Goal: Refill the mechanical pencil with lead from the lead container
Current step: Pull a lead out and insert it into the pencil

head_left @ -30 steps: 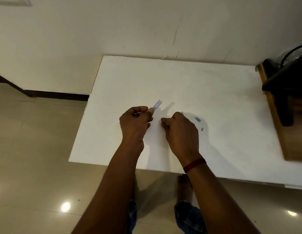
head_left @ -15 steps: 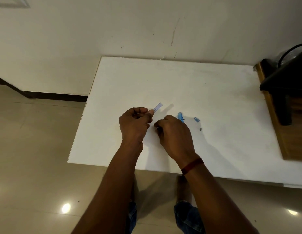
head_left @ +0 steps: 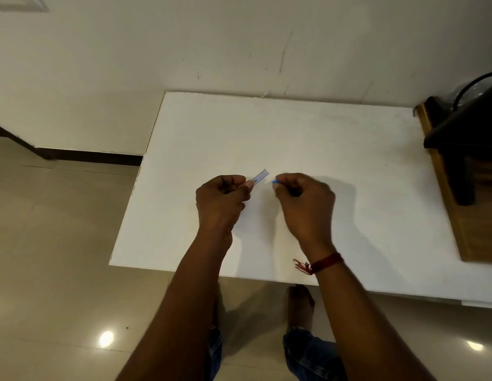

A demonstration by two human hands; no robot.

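Observation:
My left hand (head_left: pixel 221 200) pinches a thin, flat, pale lead container (head_left: pixel 260 177), which sticks out up and to the right from between thumb and forefinger. Just to its right, my right hand (head_left: pixel 305 204) is closed around a blue piece that looks like the end of the mechanical pencil (head_left: pixel 275 182). Only its small blue tip shows, pointing left toward the container, with a narrow gap between the two. Both hands hover over the white table (head_left: pixel 294 133).
A wooden surface (head_left: pixel 442 188) carrying a dark object (head_left: pixel 464 149) and a cable borders the table on the right. The wall runs along the table's far edge. Tiled floor lies to the left and below, and my feet show under the near edge.
My right hand has moved right and lifted, now showing a blue tip at its fingers. The blue pencil, small blue cap and dark bit seen on the table are now out of sight.

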